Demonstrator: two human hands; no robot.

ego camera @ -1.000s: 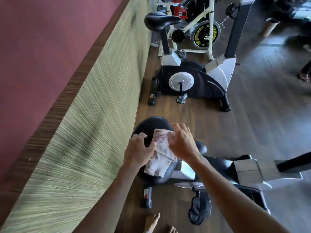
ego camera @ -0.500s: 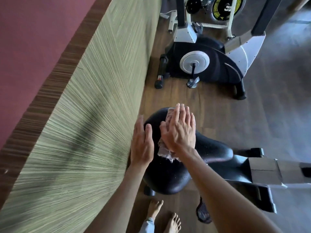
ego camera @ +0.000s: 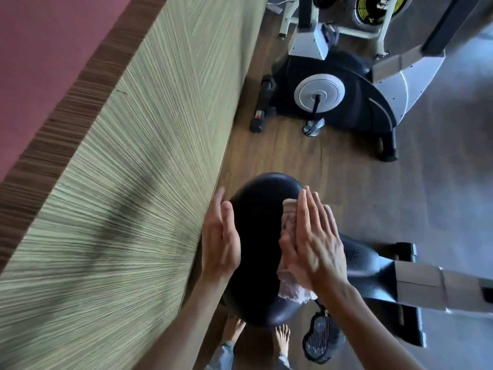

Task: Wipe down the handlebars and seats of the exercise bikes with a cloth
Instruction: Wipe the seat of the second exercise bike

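Right hand (ego camera: 313, 244) laid flat with fingers straight and together, pressing a pale pinkish cloth (ego camera: 289, 263) onto the right side of a bike saddle (ego camera: 256, 244). No curl to the fingers, no pinch, just a flat palm pinning the fabric down. Cloth looks soft and crumpled, with a frayed edge poking out below the wrist and a folded corner peeking past the fingertips.

Left hand (ego camera: 220, 241) opened flat too, fingers straight, edge-on against the saddle's left flank, holding nothing. Can't tell whether resting on it or only just beside it.

Saddle between the two hands: wide, rounded, glossy black, smooth like vinyl, narrowing to a nose that runs off under the right hand toward a black neck and a grey boxy frame piece (ego camera: 418, 284). Below the right wrist, a black ribbed pedal (ego camera: 318, 340). Bare feet (ego camera: 282, 339) on the floor right under the saddle.

Beyond the fingertips, well apart, a second exercise bike (ego camera: 338, 97): black curved housing, round silver crank disc, grey angular post. Further still, a yellow-ringed flywheel (ego camera: 378, 6) on a white frame.

Left of the left hand, a wall panel (ego camera: 128, 196) with fine greenish streaky grain, a dark striped wood band above it. Brown wood-plank floor (ego camera: 293, 153) underneath.
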